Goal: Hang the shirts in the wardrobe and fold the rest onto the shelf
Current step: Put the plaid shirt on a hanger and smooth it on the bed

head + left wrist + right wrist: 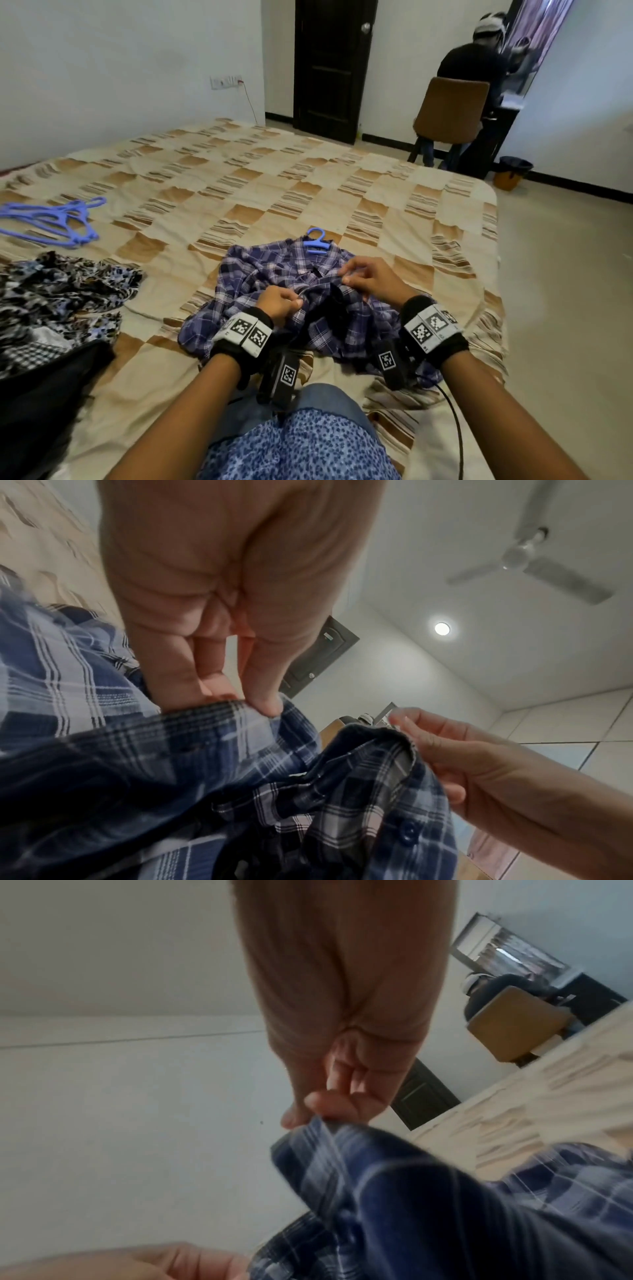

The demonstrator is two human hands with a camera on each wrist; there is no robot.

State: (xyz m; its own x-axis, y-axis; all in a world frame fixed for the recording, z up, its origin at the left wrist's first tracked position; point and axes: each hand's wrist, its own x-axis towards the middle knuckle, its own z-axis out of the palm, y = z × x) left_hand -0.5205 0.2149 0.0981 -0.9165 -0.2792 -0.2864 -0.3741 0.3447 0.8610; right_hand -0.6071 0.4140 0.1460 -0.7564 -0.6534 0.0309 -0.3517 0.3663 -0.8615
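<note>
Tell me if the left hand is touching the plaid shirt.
Touching. The left wrist view shows the left hand pinching a fold of the plaid shirt.

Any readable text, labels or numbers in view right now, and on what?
None readable.
Wrist bands: black-and-white square code markers only, no letters or digits.
Plaid shirt, pinched by left hand and right hand: no legible label.
Wall switch panel: too small.
</note>
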